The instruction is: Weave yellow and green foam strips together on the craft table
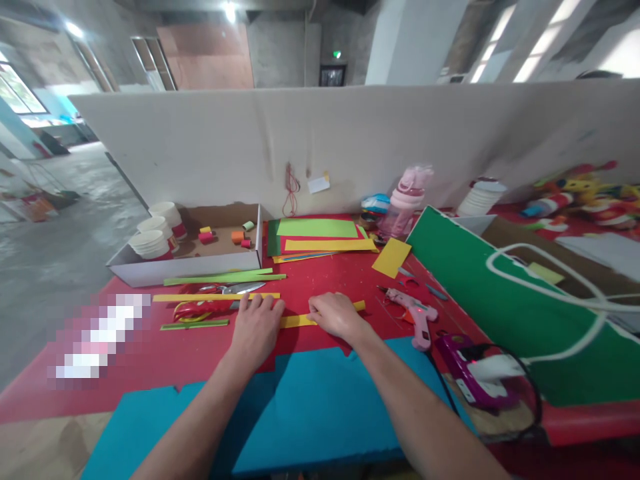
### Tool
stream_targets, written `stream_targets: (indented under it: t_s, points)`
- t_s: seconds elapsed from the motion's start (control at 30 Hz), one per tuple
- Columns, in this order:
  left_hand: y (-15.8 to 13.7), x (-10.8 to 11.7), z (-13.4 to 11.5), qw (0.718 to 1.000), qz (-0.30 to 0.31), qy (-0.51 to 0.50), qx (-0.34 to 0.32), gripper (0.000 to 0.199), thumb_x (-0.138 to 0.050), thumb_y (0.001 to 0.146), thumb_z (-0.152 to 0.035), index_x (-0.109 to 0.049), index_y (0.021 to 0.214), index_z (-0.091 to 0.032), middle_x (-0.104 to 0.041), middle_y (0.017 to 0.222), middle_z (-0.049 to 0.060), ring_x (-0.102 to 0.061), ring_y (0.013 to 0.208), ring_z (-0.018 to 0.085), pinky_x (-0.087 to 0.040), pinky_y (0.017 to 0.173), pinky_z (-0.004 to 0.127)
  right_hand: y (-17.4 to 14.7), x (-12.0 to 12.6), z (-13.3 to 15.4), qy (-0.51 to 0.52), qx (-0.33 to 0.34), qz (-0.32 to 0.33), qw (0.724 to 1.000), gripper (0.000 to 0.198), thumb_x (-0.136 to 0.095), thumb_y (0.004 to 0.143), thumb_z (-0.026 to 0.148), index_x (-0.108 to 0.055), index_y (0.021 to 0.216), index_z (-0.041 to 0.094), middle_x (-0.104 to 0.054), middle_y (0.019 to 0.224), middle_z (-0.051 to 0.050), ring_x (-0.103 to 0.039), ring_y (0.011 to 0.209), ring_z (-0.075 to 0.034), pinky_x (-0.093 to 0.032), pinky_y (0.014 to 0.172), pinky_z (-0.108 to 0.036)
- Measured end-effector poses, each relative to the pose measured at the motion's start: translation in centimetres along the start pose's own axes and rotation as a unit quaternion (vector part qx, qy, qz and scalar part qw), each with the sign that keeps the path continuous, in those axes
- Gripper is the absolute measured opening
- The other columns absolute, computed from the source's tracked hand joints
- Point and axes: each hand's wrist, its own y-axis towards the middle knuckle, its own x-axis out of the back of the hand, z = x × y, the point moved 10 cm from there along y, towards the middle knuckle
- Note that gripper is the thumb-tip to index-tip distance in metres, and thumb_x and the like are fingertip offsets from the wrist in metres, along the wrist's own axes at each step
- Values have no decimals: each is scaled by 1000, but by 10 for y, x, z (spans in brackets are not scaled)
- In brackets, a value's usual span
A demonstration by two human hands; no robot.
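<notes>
A yellow paper strip (299,321) lies across the red tabletop between my hands. My left hand (257,328) rests over its left end, fingers stretched forward and slightly apart. My right hand (338,316) is closed on the strip farther right, and the strip's other end sticks out past the knuckles. Beside my left fingertips are another yellow strip (190,298), scissors (243,288) and a red-handled tool (203,309). A thin green strip (194,325) is nearer me. What lies under my palms is hidden.
A pink glue gun (413,312) lies right of my right hand, near a purple power unit (475,373) with cables. A white box (185,270) holds paper cups and small paper rolls. Coloured sheets (320,229) lie behind. A green board (500,313) leans at right; blue sheet (320,407) in front.
</notes>
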Motion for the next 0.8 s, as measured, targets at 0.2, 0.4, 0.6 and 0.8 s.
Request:
stream_targets:
  t_s: [0.2,0.4,0.6,0.8]
  points:
    - [-3,-10,-52,975,2,-99,-199,26,-36,92,-13,-61,102,-16,-58,94,8,-50,87,19,-41,80,33,-1,2,2,7,1,-20,1000,15,-58,86,33,-67,81,21,-72,86,-7,-65,85,-21,-37,67,-29]
    - [-6,-18,-63,973,23,-71,-217,22,-43,89,-12,-63,98,-14,-58,89,9,-50,85,21,-42,76,34,-15,7,-34,82,-19,-65,994,13,-65,82,35,-67,81,22,-71,84,-3,-63,80,-18,-35,64,-26]
    - [-7,-20,-67,976,56,-47,-206,21,-43,88,-10,-62,96,-14,-59,93,9,-51,87,21,-43,78,33,-48,11,-58,187,89,-162,965,3,-62,83,22,-65,83,21,-68,82,1,-60,79,-14,-39,75,-25]
    - [-6,-21,-67,977,63,-42,-197,17,-44,89,-12,-61,91,-13,-58,90,9,-51,85,21,-43,74,32,-60,8,-50,167,145,-219,950,9,-60,84,16,-66,80,21,-70,85,-2,-60,86,-17,-34,92,-34]
